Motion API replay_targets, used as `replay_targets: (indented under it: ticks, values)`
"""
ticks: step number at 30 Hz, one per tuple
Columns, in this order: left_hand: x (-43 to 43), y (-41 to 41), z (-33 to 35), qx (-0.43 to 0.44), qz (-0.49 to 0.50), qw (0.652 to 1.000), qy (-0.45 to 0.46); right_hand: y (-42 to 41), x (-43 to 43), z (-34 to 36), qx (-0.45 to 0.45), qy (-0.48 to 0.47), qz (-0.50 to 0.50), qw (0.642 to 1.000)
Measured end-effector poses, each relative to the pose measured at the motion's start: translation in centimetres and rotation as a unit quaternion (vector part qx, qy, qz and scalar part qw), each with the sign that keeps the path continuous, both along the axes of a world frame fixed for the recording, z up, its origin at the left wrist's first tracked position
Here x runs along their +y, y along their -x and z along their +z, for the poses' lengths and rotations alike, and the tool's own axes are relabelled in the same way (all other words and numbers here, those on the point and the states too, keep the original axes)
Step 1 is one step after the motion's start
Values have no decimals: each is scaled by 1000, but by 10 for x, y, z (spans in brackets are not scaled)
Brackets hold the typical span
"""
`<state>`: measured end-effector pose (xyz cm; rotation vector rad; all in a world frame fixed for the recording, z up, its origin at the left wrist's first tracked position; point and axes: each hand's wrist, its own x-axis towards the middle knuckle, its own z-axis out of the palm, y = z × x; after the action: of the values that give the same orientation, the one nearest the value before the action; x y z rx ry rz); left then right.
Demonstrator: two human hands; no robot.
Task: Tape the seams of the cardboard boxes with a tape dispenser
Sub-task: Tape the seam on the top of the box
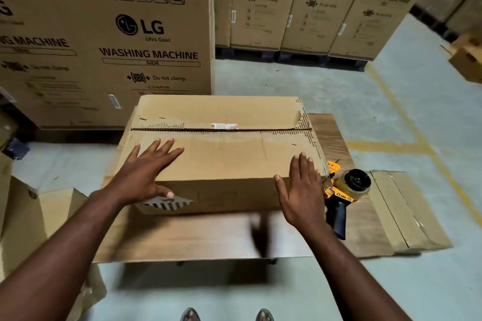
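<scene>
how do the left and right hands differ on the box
The left hand lies with fingers spread on the box top; the right hand has fingers together at its near right corner. The right hand is beside the tape dispenser; the left hand is not. Both are open, holding nothing.

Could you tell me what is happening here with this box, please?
A person has both flat hands on a closed cardboard box: the left hand on its top, the right hand at its near right corner. The top seam looks untaped. The tape dispenser lies unheld on flattened cardboard just right of the box.
</scene>
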<state>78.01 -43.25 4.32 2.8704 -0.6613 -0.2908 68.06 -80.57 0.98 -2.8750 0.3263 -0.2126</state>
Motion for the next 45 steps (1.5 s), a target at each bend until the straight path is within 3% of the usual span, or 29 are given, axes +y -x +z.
replay_targets:
  ticks: [6, 11, 14, 17, 20, 23, 27, 30, 33, 36, 39, 42, 45]
  values:
    - [-6, -13, -6, -27, -16, 999, 10, 12, -12, -1, -15, -24, 16, 999]
    - [-33, -1, -13, -39, 34, 999, 12, 13, -26, -3, -71, -96, 20, 993]
    - [-69, 18, -20, -35, 30, 991, 127, 16, -35, -11, -151, -147, -7, 978]
    - [-123, 49, -22, -58, -49, 960, 268, 20, -56, -19, -239, -160, -43, 957]
    - [-191, 76, -16, -75, -90, 930, 348, 26, -77, -25, -269, -193, -72, 941]
    - [-264, 94, -31, -10, -131, 919, 372, 36, -100, -30, -235, -294, -80, 923]
    - [-348, 103, -69, 219, -93, 931, 277, 42, -119, -34, -185, -328, 5, 926]
    - [-389, 99, -101, 305, -58, 924, 223, 42, -129, -43, -209, -401, -91, 887]
    - [-418, 99, -121, 345, -27, 910, 227, 47, -156, -59, -184, -420, -245, 854]
    - [-441, 102, -131, 352, 23, 905, 239, 47, -187, -80, 9, -430, -345, 834]
    - [-458, 110, -134, 315, 40, 922, 219, 37, -205, -101, 137, -498, -360, 777]
    - [-474, 123, -137, 308, 13, 931, 196, 27, -223, -123, 165, -562, -364, 724]
    - [-479, 127, -143, 392, 64, 886, 241, 25, -241, -128, 186, -603, -364, 685]
